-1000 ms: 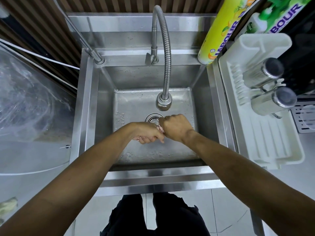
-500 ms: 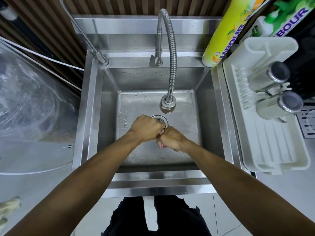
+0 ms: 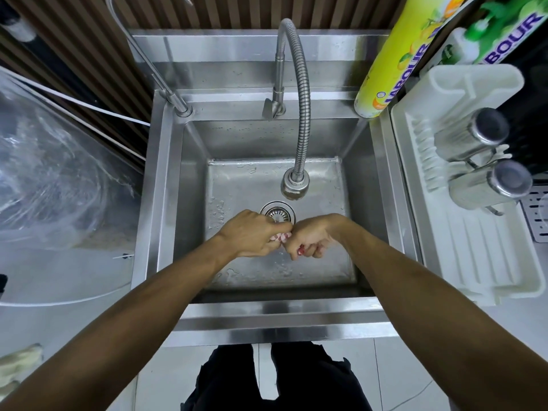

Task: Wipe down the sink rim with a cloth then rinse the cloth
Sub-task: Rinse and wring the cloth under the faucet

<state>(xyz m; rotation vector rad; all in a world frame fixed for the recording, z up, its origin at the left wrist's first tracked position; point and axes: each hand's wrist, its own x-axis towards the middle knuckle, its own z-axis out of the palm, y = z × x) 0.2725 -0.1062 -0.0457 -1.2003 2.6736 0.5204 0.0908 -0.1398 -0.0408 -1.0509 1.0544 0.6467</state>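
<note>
**A:** What is over the sink?

**B:** Two bare hands, held above the square stainless steel sink [image 3: 166, 203], just in front of its one round drain [image 3: 278, 213]. The left hand [image 3: 252, 234] and right hand [image 3: 311, 236] are each curled into a fist around opposite ends of one small pink and white cloth [image 3: 280, 238], knuckles nearly touching. It looks twisted, though little of it shows.

**A:** And around them?

**B:** One flexible metal faucet [image 3: 301, 114] curves over the basin. To the right, one white plastic dish rack [image 3: 474, 247] carries two steel cups [image 3: 471, 134], with two bottles behind: one yellow bottle [image 3: 397, 54], one green and white bottle [image 3: 486, 37].
</note>
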